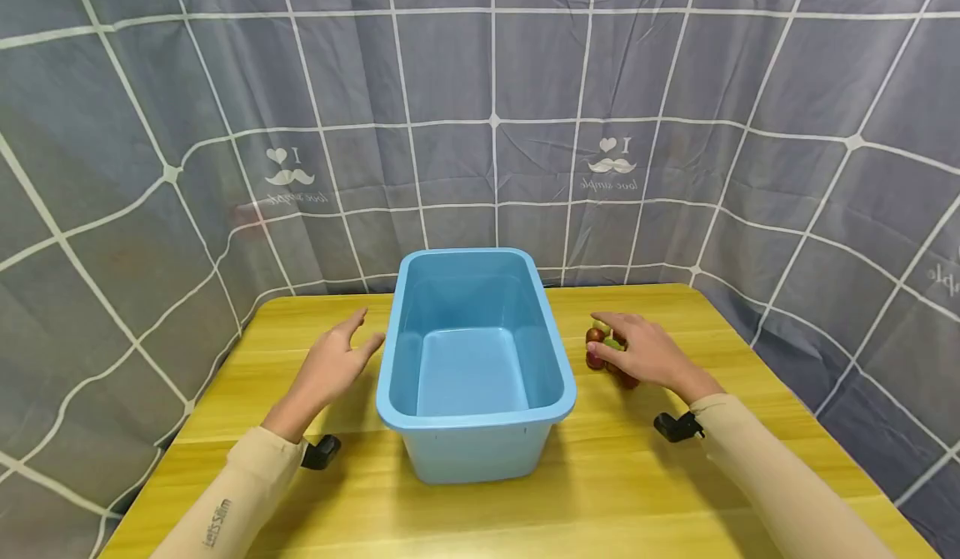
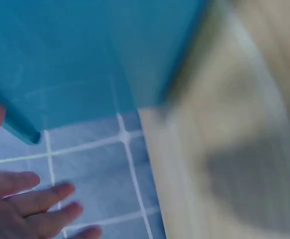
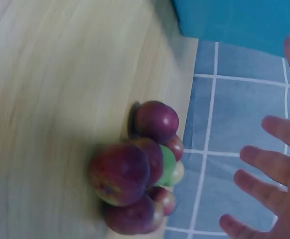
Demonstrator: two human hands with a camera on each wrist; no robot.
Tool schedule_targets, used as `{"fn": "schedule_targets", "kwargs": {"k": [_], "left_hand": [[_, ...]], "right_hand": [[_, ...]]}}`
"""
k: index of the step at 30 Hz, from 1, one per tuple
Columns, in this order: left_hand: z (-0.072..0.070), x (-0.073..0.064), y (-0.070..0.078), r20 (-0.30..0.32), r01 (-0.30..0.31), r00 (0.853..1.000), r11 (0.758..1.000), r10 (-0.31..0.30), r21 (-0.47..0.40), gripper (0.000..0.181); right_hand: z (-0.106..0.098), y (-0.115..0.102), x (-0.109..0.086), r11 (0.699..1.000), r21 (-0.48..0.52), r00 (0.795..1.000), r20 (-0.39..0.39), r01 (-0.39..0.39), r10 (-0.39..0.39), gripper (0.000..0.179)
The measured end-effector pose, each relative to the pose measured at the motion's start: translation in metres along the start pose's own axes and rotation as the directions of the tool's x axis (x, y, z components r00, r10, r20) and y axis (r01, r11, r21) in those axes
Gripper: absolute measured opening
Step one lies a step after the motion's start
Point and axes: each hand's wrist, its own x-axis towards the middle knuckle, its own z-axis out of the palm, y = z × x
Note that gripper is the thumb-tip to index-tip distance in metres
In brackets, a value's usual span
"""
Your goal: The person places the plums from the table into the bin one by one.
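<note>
Left hand (image 1: 330,369) and right hand (image 1: 651,351) released; blue tub (image 1: 477,420) between them, fruit pile (image 3: 136,173) near right hand, gridded curtain (image 1: 540,67) behind surface (image 1: 607,476).

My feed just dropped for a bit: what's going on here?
A person's right hand is open above a small pile of fruit on the table, to the right of a blue tub. The left hand, also open, hovers beside the tub on its other side. Neither hand grips anything, and the visible fruit lies outside the tub.
</note>
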Motion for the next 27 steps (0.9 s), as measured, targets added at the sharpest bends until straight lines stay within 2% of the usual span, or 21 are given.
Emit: {"fn": "schedule_targets", "kwargs": {"k": [2, 4, 6, 8, 13, 22, 27], "left_hand": [[-0.004, 0.004, 0.009, -0.038, 0.010, 0.999, 0.993, -0.014, -0.119, 0.071], [-0.006, 0.008, 0.019, -0.044, 0.023, 0.998, 0.975, -0.033, -0.221, 0.068], [-0.008, 0.013, 0.029, -0.034, 0.028, 0.999, 0.957, -0.039, -0.289, 0.067], [-0.009, 0.017, 0.039, -0.007, 0.046, 0.999, 0.947, -0.050, -0.318, 0.069], [-0.009, 0.024, 0.053, 0.035, 0.070, 0.997, 0.964, -0.063, -0.256, 0.075], [0.001, 0.028, 0.052, 0.059, 0.105, 0.994, 0.977, -0.096, -0.183, 0.073], [0.002, 0.027, 0.052, 0.058, 0.090, 0.995, 0.988, -0.083, -0.128, 0.073]], "right_hand": [[0.001, 0.004, 0.001, 0.994, 0.109, 0.999, -0.041, -0.024, 0.028, 0.061], [0.003, 0.008, 0.002, 0.974, 0.219, 0.995, -0.067, -0.053, 0.069, 0.057], [0.005, 0.014, 0.002, 0.949, 0.305, 0.990, -0.085, -0.078, 0.109, 0.054], [0.006, 0.019, 0.002, 0.926, 0.365, 0.986, -0.094, -0.096, 0.139, 0.053], [0.009, 0.028, 0.002, 0.873, 0.466, 0.975, -0.087, -0.143, 0.206, 0.051], [0.007, 0.043, -0.004, 0.765, 0.615, 0.945, -0.096, -0.190, 0.312, 0.057], [0.013, 0.061, -0.007, 0.700, 0.688, 0.933, -0.094, -0.192, 0.348, 0.053]]}}
